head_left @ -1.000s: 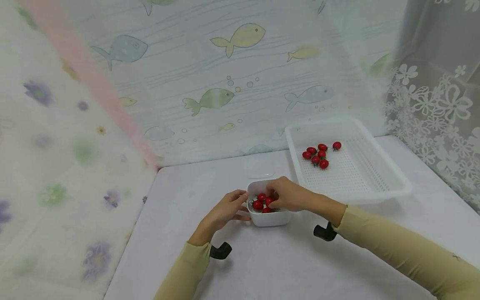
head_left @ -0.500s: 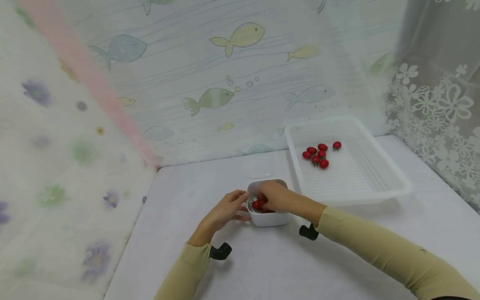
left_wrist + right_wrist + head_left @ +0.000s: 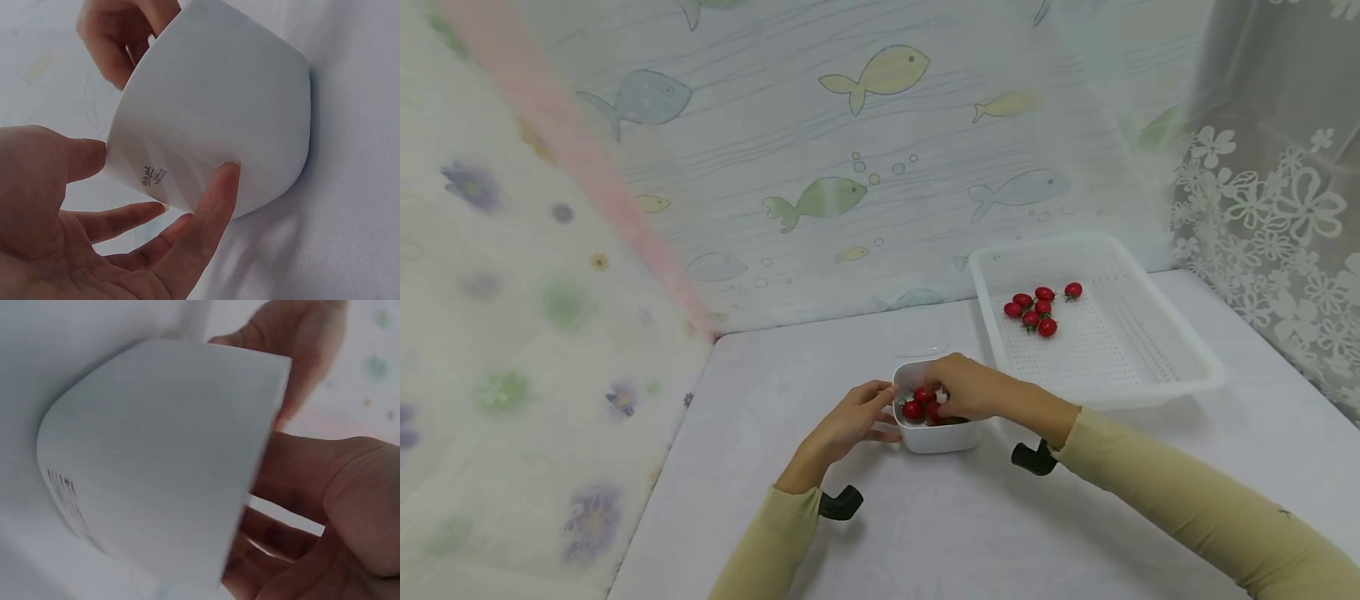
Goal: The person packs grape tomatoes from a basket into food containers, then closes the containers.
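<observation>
A small white box (image 3: 942,440) with rounded corners stands on the white-covered table, several red cherry tomatoes (image 3: 913,410) inside. My left hand (image 3: 853,421) rests on the box's left side, thumb at the rim and loosely spread fingers (image 3: 215,200) against the outer wall. Over the right part of the box, my right hand (image 3: 973,387) reaches in with bent fingers pointing down among the tomatoes. In the right wrist view the box wall hides those fingertips, and I cannot tell whether they pinch a tomato.
A white perforated basket (image 3: 1150,367) stands at the back right, with several cherry tomatoes (image 3: 1047,327) toward its left and back. A clear, thin-edged piece (image 3: 921,346) lies behind the box. Fish-patterned cloth (image 3: 850,275) hangs along the table's back edge.
My right hand dips deeper and leftward into the box, then draws back slightly up and right. A tomato in the box shifts a little. My left hand stays in place.
</observation>
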Action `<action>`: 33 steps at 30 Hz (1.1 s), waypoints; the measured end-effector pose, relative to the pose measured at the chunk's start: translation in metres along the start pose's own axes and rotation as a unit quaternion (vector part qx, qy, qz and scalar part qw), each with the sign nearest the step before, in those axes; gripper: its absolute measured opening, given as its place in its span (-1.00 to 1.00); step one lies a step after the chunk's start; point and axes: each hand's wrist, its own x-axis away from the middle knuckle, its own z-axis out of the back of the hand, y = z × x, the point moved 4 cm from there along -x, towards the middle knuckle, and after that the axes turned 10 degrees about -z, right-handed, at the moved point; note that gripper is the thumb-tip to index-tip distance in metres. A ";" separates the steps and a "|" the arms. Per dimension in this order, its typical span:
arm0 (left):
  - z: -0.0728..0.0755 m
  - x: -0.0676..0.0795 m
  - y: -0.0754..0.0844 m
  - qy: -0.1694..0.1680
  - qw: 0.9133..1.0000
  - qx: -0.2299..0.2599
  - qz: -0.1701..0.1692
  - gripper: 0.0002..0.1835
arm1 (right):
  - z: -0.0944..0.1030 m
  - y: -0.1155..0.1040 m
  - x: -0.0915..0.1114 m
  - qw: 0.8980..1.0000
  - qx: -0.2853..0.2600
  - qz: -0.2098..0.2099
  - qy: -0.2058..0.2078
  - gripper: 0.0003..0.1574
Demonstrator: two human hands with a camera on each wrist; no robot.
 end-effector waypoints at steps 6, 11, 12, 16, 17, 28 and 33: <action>0.002 0.001 0.002 0.005 1.000 -0.003 -0.002 -0.46 | 0.023 0.003 0.022 0.999 -0.031 -0.015 0.008 -0.78; 0.003 0.002 0.001 0.004 1.000 -0.003 0.001 -0.47 | 0.041 0.007 0.040 0.999 -0.047 -0.025 0.004 -0.75; 0.003 0.002 0.001 0.004 1.000 -0.003 0.002 -0.47 | 0.044 0.008 0.043 0.999 -0.047 -0.023 0.004 -0.74; 0.004 0.002 -0.001 0.004 1.000 -0.004 0.002 -0.47 | 0.056 0.013 0.053 0.999 -0.031 -0.024 0.006 -0.72; 0.003 0.002 -0.001 0.004 1.000 -0.004 0.002 -0.47 | 0.059 0.014 0.056 0.999 -0.028 -0.023 0.008 -0.72; 0.001 0.000 -0.004 0.002 1.000 -0.001 0.006 -0.47 | 0.097 0.035 0.079 0.998 0.017 -0.049 0.037 -0.64; 0.001 -0.002 -0.005 -0.001 1.000 0.001 0.002 -0.47 | 0.119 0.049 0.083 0.995 0.018 -0.076 0.062 -0.64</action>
